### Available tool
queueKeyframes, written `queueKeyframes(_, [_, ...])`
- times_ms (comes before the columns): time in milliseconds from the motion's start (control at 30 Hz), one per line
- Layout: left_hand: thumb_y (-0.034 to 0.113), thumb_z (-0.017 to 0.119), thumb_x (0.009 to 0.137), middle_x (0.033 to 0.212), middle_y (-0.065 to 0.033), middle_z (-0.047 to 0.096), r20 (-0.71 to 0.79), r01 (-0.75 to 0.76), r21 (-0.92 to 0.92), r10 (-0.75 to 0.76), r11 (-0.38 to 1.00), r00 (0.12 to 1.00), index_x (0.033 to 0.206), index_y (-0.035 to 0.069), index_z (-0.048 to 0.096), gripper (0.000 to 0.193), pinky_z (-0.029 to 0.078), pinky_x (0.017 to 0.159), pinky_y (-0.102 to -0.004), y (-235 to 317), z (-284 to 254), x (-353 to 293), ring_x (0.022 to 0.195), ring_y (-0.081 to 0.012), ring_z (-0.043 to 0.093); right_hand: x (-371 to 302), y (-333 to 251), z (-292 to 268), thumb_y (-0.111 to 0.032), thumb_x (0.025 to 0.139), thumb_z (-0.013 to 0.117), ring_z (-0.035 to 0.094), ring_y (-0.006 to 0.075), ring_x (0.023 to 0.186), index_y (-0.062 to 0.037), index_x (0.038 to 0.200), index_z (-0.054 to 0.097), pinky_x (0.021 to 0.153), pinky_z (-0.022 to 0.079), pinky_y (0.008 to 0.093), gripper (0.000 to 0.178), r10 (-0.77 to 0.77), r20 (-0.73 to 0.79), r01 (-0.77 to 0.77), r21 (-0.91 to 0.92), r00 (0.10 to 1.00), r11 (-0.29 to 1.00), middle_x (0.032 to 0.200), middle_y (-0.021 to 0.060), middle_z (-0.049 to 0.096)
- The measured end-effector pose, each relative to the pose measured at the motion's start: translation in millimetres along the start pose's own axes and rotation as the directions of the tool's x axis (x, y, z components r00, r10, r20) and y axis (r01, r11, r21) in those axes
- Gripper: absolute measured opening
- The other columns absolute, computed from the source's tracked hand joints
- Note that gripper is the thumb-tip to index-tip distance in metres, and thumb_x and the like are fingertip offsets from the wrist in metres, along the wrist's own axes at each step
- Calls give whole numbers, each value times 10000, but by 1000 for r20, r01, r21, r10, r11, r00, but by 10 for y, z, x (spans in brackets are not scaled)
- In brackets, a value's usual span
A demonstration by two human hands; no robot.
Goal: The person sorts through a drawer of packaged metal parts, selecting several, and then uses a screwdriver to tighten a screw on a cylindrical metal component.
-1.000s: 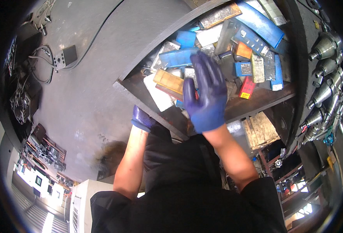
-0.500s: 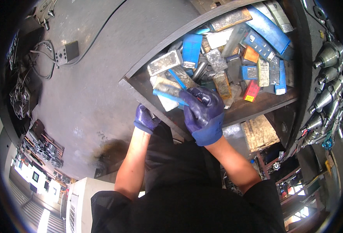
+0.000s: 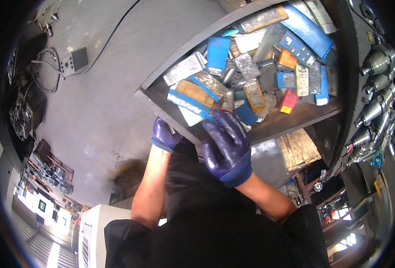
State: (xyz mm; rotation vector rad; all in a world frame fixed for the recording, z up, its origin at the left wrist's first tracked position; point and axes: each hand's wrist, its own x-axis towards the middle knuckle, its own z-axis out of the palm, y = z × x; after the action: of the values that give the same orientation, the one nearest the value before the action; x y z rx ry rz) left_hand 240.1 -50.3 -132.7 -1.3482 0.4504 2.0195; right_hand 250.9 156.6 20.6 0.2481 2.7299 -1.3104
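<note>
My right hand (image 3: 229, 145), in a dark purple coated glove, is above the near edge of an open drawer (image 3: 161, 110), fingers spread and holding nothing. Just past its fingertips lies a long amber and blue plastic case (image 3: 192, 94), with a narrow blue strip (image 3: 205, 87) beside it. A dark blue flat case (image 3: 245, 112) shows by the fingers. My left hand (image 3: 164, 134), gloved too, is closed against the outside of the drawer front. A small grey metal piece (image 3: 173, 131) pokes out of its grip; the rest is hidden by the glove.
Small boxes and plastic cases fill the drawer in a jumble, among them a red box (image 3: 289, 101) and an orange one (image 3: 287, 59). Metal tool holders (image 3: 378, 60) line the right side. A grey block with holes (image 3: 73, 61) and a cable (image 3: 112, 38) lie on the grey surface at left.
My right hand let go of the amber and blue case, which now rests among the boxes at the drawer's near left. The hand drew back slightly toward me and opened. My left hand stayed nearly still.
</note>
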Motion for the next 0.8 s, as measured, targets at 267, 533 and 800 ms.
queueKeyframes(267, [375,423,988,1352,-144,586,316,75,-41,-58,996,947,1341,52,534,491,427,1075,-469,118,-498,104,1255,-323,545,279,570,-213,-76,809,676,548,433,1191,22,1302,549,1021,441,493,518,128,-353,-204,-187,927,961,1289,247,564])
queueKeyframes(533, [374,377,989,1362,-128,582,438,183,-24,-154,983,885,1336,57,539,497,393,1104,-466,152,-347,65,1272,-307,534,121,240,-323,-45,820,656,557,443,1199,21,1288,572,1022,444,484,479,110,-97,-115,-46,989,992,1305,254,571])
queueKeyframes(800, [372,377,982,1322,-92,604,288,96,78,-115,992,951,1311,83,552,472,430,1049,-465,220,-423,-61,1222,-289,559,361,872,-977,2,788,620,551,427,1173,21,1265,565,1012,449,494,481,13,-568,-245,-335,823,910,1242,245,579])
